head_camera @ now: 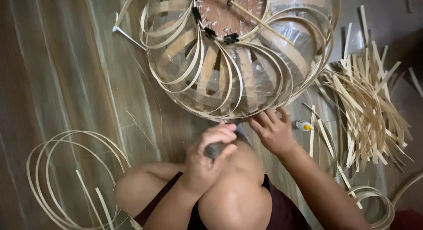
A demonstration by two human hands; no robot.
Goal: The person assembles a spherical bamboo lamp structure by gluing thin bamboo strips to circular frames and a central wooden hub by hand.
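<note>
Knees fill the bottom centre of the frame, and just above them the left hand (207, 157) is curled tight around a dark tool handle (216, 148). Right hand (273, 133), fingers loosely spread, holds nothing and touches the lower rim of the bamboo-strip basket frame (229, 80) at upper centre. Many curved ribs are clipped on already; a heap of loose strips (370, 106) at right lies unused.

left hand (210, 155): closed in a fist, thumb side up, resting above the raised knee
right hand (273, 132): fingers spread and reaching forward, palm down
forearms: both bare, angled inward
</note>
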